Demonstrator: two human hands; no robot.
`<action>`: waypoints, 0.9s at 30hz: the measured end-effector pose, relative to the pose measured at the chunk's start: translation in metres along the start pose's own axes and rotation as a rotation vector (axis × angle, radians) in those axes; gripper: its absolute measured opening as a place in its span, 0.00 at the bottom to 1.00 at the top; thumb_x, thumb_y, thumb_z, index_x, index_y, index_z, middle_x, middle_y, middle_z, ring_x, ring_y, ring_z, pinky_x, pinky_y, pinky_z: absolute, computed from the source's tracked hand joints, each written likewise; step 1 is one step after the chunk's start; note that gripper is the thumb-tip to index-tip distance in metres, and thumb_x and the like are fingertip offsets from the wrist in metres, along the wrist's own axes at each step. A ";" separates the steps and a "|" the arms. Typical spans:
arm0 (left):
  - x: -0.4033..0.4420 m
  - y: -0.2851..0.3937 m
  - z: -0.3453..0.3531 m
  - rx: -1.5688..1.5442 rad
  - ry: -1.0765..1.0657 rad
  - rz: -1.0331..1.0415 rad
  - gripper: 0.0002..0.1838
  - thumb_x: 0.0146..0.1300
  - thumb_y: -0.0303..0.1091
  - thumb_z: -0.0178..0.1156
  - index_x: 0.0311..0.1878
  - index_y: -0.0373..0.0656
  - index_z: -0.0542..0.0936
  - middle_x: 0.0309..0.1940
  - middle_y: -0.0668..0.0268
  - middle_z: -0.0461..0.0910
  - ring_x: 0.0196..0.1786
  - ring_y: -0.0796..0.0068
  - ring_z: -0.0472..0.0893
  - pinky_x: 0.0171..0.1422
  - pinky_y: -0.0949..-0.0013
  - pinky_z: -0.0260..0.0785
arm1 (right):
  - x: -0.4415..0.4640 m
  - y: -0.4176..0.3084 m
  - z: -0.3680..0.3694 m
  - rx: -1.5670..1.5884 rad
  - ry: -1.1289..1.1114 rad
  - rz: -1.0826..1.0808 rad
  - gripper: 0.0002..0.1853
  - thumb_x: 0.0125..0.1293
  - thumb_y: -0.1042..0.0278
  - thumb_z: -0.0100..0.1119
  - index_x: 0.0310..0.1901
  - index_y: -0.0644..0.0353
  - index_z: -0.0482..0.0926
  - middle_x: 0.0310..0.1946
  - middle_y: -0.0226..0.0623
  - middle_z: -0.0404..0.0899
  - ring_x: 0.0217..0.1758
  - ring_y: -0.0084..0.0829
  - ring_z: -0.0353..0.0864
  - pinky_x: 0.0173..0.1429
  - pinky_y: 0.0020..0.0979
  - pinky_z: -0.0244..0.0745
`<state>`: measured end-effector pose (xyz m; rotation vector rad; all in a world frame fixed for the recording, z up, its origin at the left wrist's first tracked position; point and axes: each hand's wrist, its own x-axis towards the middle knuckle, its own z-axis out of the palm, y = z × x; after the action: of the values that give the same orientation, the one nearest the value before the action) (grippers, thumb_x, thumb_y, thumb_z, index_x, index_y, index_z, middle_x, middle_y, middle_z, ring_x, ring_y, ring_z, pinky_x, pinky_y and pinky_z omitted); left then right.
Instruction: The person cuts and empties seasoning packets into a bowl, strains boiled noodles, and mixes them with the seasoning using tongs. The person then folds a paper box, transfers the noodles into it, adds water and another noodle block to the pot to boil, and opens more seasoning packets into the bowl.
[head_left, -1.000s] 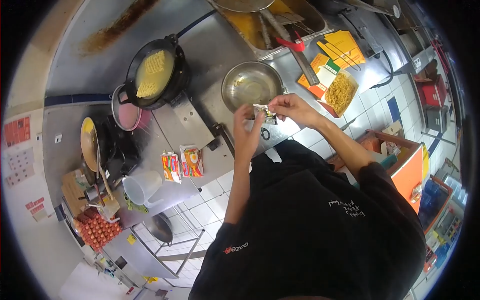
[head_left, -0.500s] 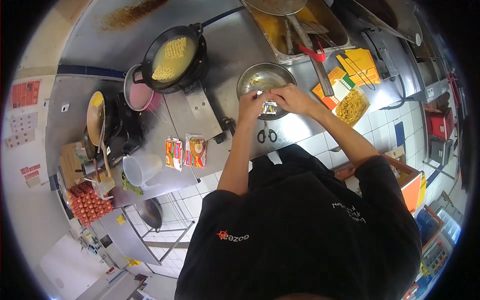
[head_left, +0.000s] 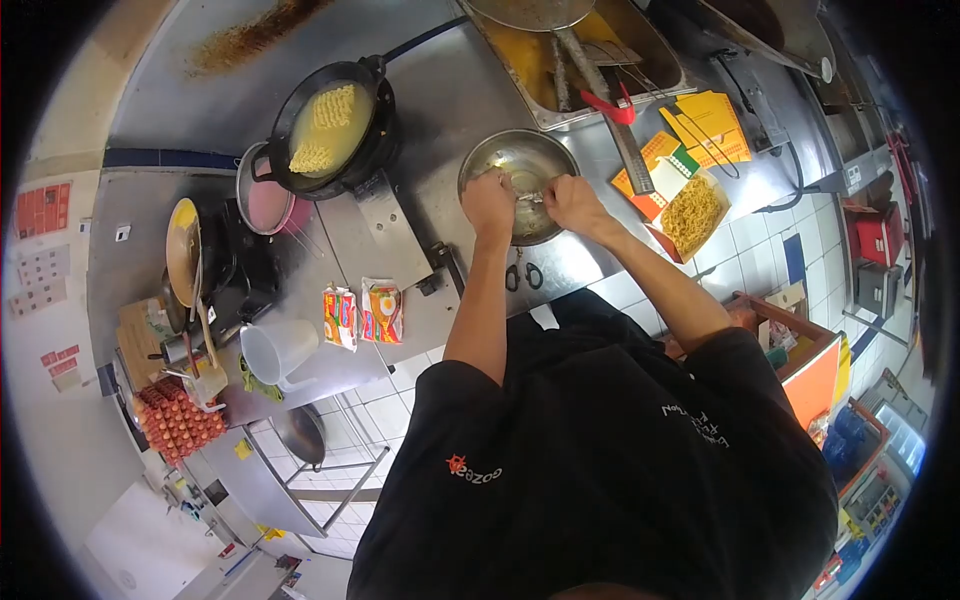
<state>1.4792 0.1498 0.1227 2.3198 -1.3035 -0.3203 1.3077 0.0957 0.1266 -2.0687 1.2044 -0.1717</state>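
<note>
Over a shallow metal bowl (head_left: pixel 520 152) on the steel counter, my left hand (head_left: pixel 488 207) and my right hand (head_left: pixel 578 207) are both closed, knuckles up. Between them a small silvery seasoning sachet (head_left: pixel 531 198) is stretched, mostly hidden by the fingers. Black-handled scissors (head_left: pixel 524 277) lie at the counter's front edge, just below the bowl. To the left, two instant noodle packets (head_left: pixel 382 311) rest side by side. Further back, a black wok (head_left: pixel 377 128) contains cloudy liquid and two blocks of noodles (head_left: pixel 333 107).
An open takeaway box of cooked noodles (head_left: pixel 692 215) stands at the right, near flat yellow cartons (head_left: pixel 712 128). Behind is a metal tray (head_left: pixel 560 120) with strainers. Leftward are a pink strainer (head_left: pixel 268 205), a plastic jug (head_left: pixel 280 352) and stacked eggs (head_left: pixel 178 412).
My hands have moved apart, fists turned knuckles up. The sachet, plainly visible before, is now a thin strip between them. The whole view has shifted slightly.
</note>
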 end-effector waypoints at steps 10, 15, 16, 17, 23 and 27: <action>-0.002 -0.011 0.008 0.099 -0.009 0.052 0.12 0.72 0.42 0.67 0.46 0.48 0.94 0.37 0.50 0.91 0.40 0.44 0.90 0.51 0.47 0.82 | -0.021 -0.014 -0.018 0.071 0.093 -0.008 0.14 0.73 0.66 0.60 0.37 0.70 0.87 0.36 0.66 0.86 0.45 0.67 0.88 0.53 0.58 0.84; 0.006 -0.012 0.004 0.122 -0.020 0.071 0.11 0.72 0.42 0.67 0.44 0.48 0.93 0.36 0.50 0.90 0.40 0.44 0.90 0.50 0.46 0.82 | -0.023 -0.008 -0.013 0.107 0.130 0.025 0.14 0.74 0.66 0.60 0.37 0.70 0.87 0.35 0.67 0.86 0.44 0.67 0.88 0.52 0.58 0.84; 0.008 -0.018 0.007 0.160 -0.017 0.077 0.11 0.72 0.43 0.67 0.43 0.48 0.93 0.36 0.51 0.90 0.41 0.44 0.90 0.50 0.46 0.82 | -0.028 -0.008 -0.015 0.121 0.136 0.039 0.14 0.74 0.66 0.60 0.37 0.70 0.87 0.34 0.67 0.85 0.44 0.68 0.87 0.52 0.57 0.84; 0.011 -0.023 0.010 0.197 -0.011 0.082 0.11 0.72 0.43 0.67 0.42 0.48 0.92 0.36 0.51 0.90 0.41 0.44 0.90 0.50 0.46 0.82 | -0.032 -0.008 -0.019 0.122 0.135 0.038 0.14 0.74 0.66 0.60 0.37 0.70 0.87 0.34 0.67 0.85 0.44 0.68 0.87 0.52 0.57 0.84; 0.013 -0.013 -0.007 0.032 0.002 0.076 0.13 0.66 0.45 0.74 0.36 0.44 0.88 0.34 0.53 0.90 0.42 0.45 0.90 0.50 0.46 0.82 | -0.027 -0.020 -0.039 0.420 0.044 0.148 0.15 0.77 0.63 0.62 0.36 0.67 0.86 0.24 0.53 0.86 0.23 0.46 0.90 0.35 0.45 0.86; 0.011 0.001 -0.012 0.085 0.006 0.090 0.16 0.63 0.46 0.78 0.33 0.43 0.86 0.34 0.55 0.91 0.42 0.47 0.90 0.49 0.48 0.81 | -0.007 -0.030 -0.029 0.466 0.017 0.209 0.14 0.74 0.64 0.67 0.33 0.66 0.84 0.20 0.43 0.85 0.18 0.33 0.88 0.27 0.39 0.82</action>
<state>1.4895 0.1431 0.1342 2.3202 -1.4399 -0.2332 1.3119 0.0956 0.1683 -1.5339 1.2448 -0.3370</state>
